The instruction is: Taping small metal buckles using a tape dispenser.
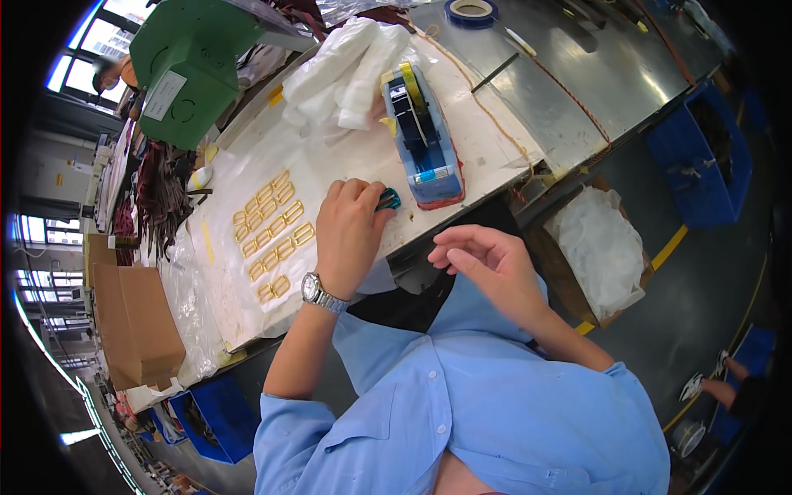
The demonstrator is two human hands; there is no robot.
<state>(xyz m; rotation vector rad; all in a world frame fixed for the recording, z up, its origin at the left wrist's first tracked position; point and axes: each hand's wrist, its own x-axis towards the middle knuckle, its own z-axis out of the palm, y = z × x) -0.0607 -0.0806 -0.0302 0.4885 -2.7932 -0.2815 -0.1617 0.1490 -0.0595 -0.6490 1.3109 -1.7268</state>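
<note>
My left hand (pixel 348 235), with a steel wristwatch (pixel 318 293) on the wrist, rests on the white-covered workbench (pixel 330 157) with its fingers curled around a small teal object (pixel 388 199). Just left of it lie several gold rectangular buckles (pixel 271 231) in rows on clear plastic film. A blue tape dispenser (pixel 425 136) stands right beside the teal object. My right hand (pixel 487 264) hovers off the bench edge, fingers loosely bent and apart, holding nothing that I can see.
A green machine (pixel 190 66) stands at the back left, with white foam bags (pixel 346 70) beside it. A blue tape roll (pixel 471 11) lies on the steel table behind. Cardboard boxes (pixel 136 322), blue bins (pixel 701 157) and a plastic-lined box (pixel 598 247) surround the bench.
</note>
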